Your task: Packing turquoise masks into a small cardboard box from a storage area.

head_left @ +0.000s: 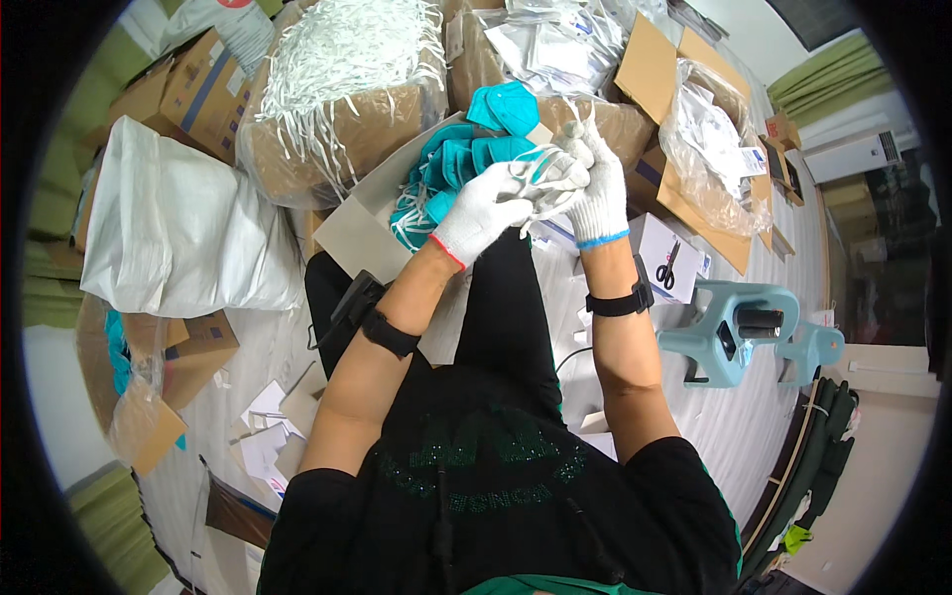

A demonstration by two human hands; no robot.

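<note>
My left hand, in a white knitted glove with a red cuff, is closed on one side of a bundle of thin white straps. My right hand, gloved in white with a blue cuff, grips the other side, its fingers bent. What else lies inside the bundle is hidden by the gloves. Just beyond my left hand, an open carton holds a heap of teal face masks with white straps. One more teal mask rests at the carton's far edge.
Behind the carton stand a bagged box heaped with white strips and another with white packets. An open carton lined with plastic is at right, near black scissors on a white box and a blue-grey stool. A white sack stands left.
</note>
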